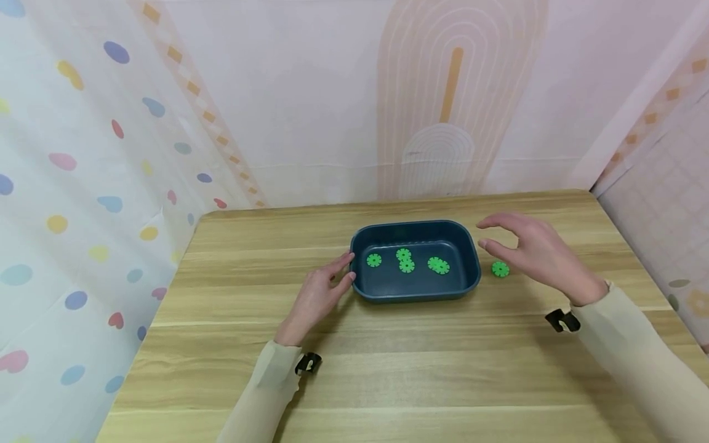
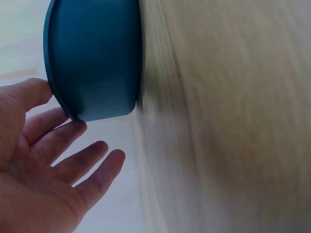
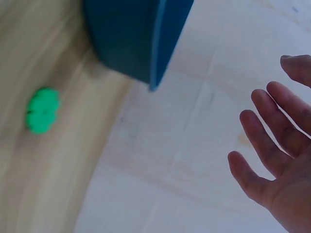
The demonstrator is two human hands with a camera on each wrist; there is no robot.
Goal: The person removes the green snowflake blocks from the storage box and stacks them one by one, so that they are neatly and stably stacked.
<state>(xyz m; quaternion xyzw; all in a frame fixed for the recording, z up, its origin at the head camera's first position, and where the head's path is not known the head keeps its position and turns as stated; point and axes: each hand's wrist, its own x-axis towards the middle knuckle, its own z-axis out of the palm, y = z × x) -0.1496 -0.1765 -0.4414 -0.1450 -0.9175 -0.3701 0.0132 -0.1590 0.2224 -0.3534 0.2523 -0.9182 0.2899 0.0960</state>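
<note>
A dark blue rectangular tub [image 1: 415, 296] stands on the wooden table with several green notched plastic discs [image 1: 374, 260] lying on its floor, some overlapping. My left hand [image 1: 318, 295] is at the tub's left end; in the left wrist view, its thumb and some fingertips [image 2: 77, 127] touch the rim and outer wall, with the other fingers spread loosely. To the right of the tub, one more green disc [image 1: 500, 269] lies on the table. Above and beside it, my right hand [image 1: 534, 252] is raised, thumb and fingers apart, holding nothing.
The wooden table [image 1: 399, 369] reaches back to a patterned cloth backdrop [image 1: 310, 111]. Another cloth with coloured spots [image 1: 83, 184] hangs on the left. Black clips [image 1: 308, 363] are by both sleeve cuffs.
</note>
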